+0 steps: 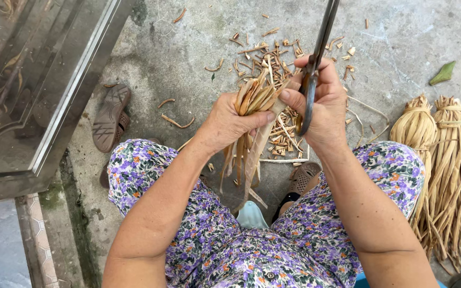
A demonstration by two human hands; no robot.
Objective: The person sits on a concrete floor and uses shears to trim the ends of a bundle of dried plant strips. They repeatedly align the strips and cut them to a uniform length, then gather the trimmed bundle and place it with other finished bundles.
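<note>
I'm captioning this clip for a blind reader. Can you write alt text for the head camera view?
Seen from above, a seated person's left hand grips a bunch of dried straw strips while the right hand holds scissors. Clippings litter the concrete floor; two tied bundles lie at the right.

My left hand (pixel 225 125) grips the leaf bundle (pixel 253 98) just left of my right hand (pixel 324 109) with scissors (pixel 311 80); cut scraps (pixel 278 58) lie beyond, tied bundles (pixel 444 160) on my right.

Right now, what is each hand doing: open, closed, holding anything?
Left hand: closed around a bunch of dried tan plant strips.
Right hand: closed on the handles of dark metal scissors, thumb pressing a strip.
</note>
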